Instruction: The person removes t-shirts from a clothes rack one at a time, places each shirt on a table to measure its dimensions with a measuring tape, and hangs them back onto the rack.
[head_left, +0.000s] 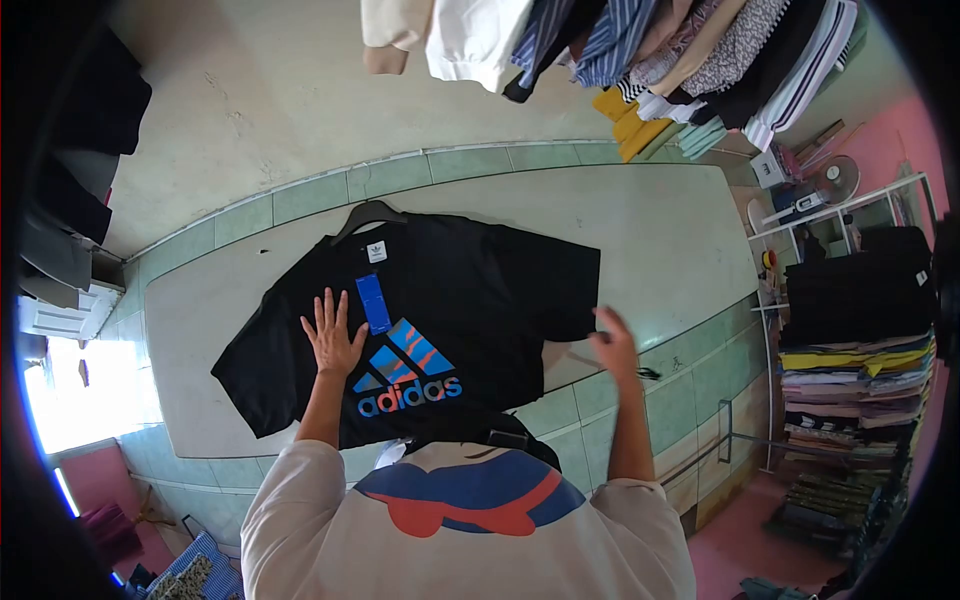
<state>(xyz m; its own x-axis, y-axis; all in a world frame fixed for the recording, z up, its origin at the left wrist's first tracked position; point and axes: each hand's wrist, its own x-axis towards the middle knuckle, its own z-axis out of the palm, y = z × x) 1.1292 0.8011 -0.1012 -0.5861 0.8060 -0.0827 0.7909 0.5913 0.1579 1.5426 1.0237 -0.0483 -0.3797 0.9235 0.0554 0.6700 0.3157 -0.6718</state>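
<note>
A black short-sleeved T-shirt (480, 300) lies spread on the pale table, with a coloured adidas logo on its front. A dark hanger (368, 215) shows at its neck, and a blue hang tag (373, 304) rests on the chest. My left hand (336, 337) is flat on the shirt beside the tag, fingers spread. Close to the hem of the sleeve at the right is my right hand (615, 347), its fingers bent and apart, slightly blurred. Whether it touches the cloth is unclear.
The long pale table (670, 230) runs along a tiled wall edge. Several garments (640, 50) hang overhead at the back. To the right stand a shelf with folded clothes (850, 370) and a small fan (832, 185). Dark clothes (95, 100) hang at the left.
</note>
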